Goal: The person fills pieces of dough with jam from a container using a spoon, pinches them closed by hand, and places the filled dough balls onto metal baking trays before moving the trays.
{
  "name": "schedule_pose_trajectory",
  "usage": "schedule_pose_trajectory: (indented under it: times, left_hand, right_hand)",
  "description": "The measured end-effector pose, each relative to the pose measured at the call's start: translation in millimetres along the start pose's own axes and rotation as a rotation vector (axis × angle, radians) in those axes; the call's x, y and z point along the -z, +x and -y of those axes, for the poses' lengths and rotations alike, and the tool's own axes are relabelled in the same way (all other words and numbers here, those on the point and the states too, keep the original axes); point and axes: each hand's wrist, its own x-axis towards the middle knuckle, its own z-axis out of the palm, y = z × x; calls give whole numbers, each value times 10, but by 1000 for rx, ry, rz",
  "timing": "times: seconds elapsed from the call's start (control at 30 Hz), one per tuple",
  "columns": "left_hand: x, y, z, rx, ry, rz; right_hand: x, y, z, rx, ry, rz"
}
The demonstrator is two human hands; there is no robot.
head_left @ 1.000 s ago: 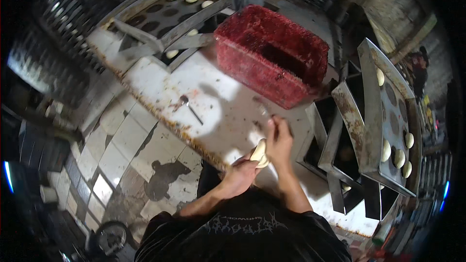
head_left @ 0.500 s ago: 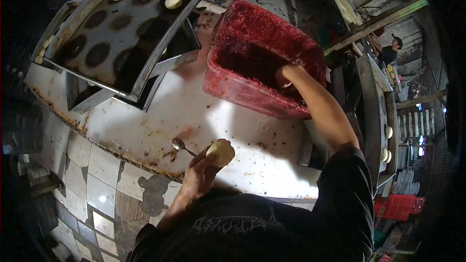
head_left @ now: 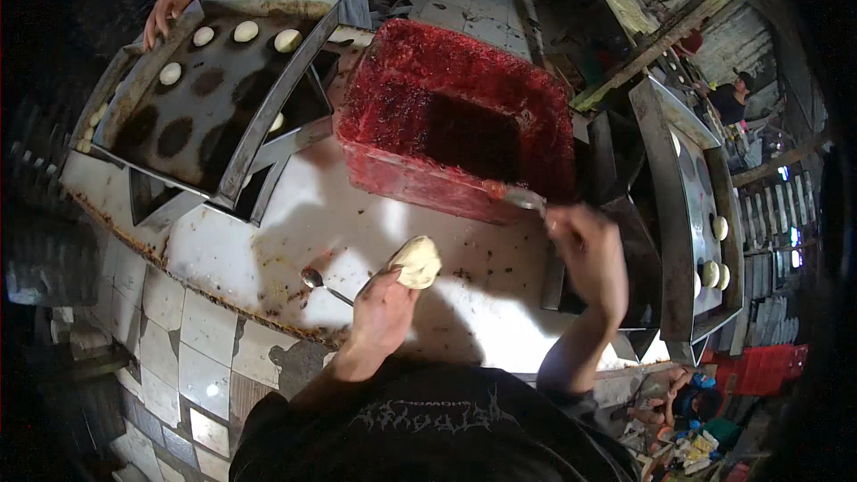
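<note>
Gripping flattened dough point(head_left: 417, 263) in left hand point(head_left: 384, 308), fingers clamped on it, over near middle of white surface point(head_left: 486, 299). Gripping a scoop point(head_left: 525, 200) in right hand point(head_left: 591, 254), at near right rim of red tub point(head_left: 415, 186); can't tell if touching. See metal spoon point(head_left: 314, 279) lying just left of left hand. Farther out, see left tray point(head_left: 194, 104) with dough balls point(head_left: 245, 31), co-worker's hand point(head_left: 167, 13) at its far left corner, and right tray point(head_left: 667, 214), also holding dough balls.

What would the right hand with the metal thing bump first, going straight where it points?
Probably the red tub, metal tool first; how high the right hand is, I can't tell.
</note>
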Motion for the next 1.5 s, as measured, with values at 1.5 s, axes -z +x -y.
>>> schedule_pose_trajectory:
  times: [1.5]
  left_hand:
    - [-296,-2664,3270,-390,910,251]
  right_hand:
    - [806,-4001,-1005,368,247,-56]
